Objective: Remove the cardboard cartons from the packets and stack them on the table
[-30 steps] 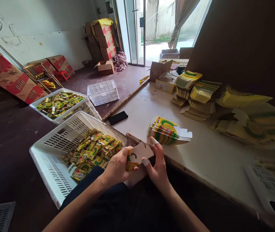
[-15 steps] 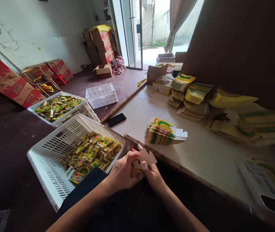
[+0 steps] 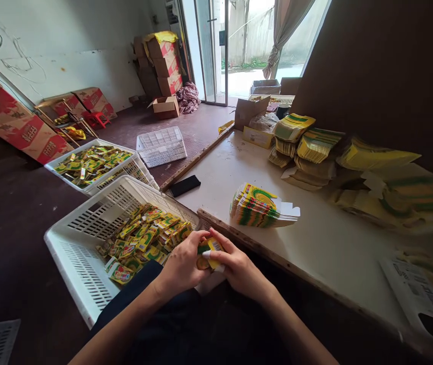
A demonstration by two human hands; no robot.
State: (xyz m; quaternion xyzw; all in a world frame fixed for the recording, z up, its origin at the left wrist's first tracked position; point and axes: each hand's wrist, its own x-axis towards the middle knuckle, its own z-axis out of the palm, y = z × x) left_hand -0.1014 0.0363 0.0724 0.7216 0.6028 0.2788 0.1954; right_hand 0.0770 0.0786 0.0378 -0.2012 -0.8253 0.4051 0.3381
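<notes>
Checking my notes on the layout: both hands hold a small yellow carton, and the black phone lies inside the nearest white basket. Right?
Not quite. In the head view both hands do hold the small yellow carton, but the black phone lies on the table, beyond the nearest white basket.

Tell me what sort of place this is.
Probably a small packing workshop. White crates hold heaps of small yellow-green packets, stacks of flat printed cartons sit on the worktable, and printed shipping boxes line the wall.
</notes>
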